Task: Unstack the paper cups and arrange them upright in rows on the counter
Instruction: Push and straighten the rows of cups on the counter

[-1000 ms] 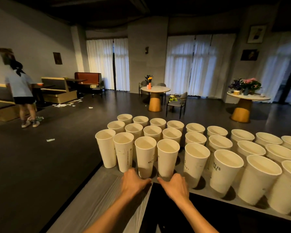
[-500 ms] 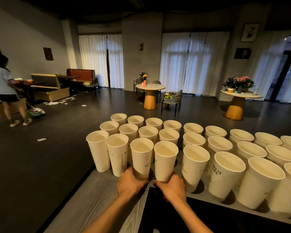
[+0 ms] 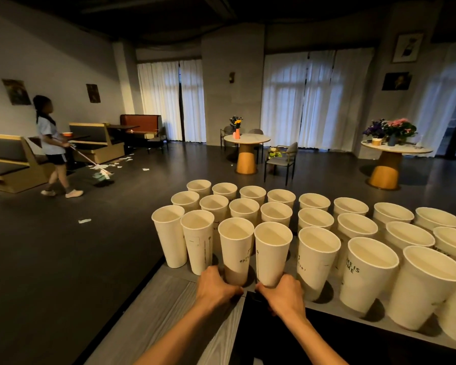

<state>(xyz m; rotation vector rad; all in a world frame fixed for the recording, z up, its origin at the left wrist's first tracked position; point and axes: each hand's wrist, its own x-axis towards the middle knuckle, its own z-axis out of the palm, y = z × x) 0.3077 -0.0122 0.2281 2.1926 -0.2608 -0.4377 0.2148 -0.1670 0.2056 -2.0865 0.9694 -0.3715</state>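
Note:
Several tall white paper cups stand upright in three rows on the grey wood-grain counter (image 3: 153,320). In the front row, my left hand (image 3: 216,284) grips the base of one cup (image 3: 236,248), and my right hand (image 3: 282,292) grips the base of the cup next to it (image 3: 271,252). These two cups stand side by side with their rims almost touching. The fingers of both hands are hidden behind the cup bases. Two more cups (image 3: 170,234) stand to the left of them, at the counter's corner.
The counter's left edge drops to a dark floor. A dark recess (image 3: 274,335) lies between my forearms. Cups fill the counter to the right edge of view. Far off, a person (image 3: 52,143) sweeps paper scraps; round tables (image 3: 246,139) with flowers stand beyond.
Both hands moved forward from the counter edge and took hold of the bases of the two front cups, bringing them close together. The person at the left has turned and sweeps.

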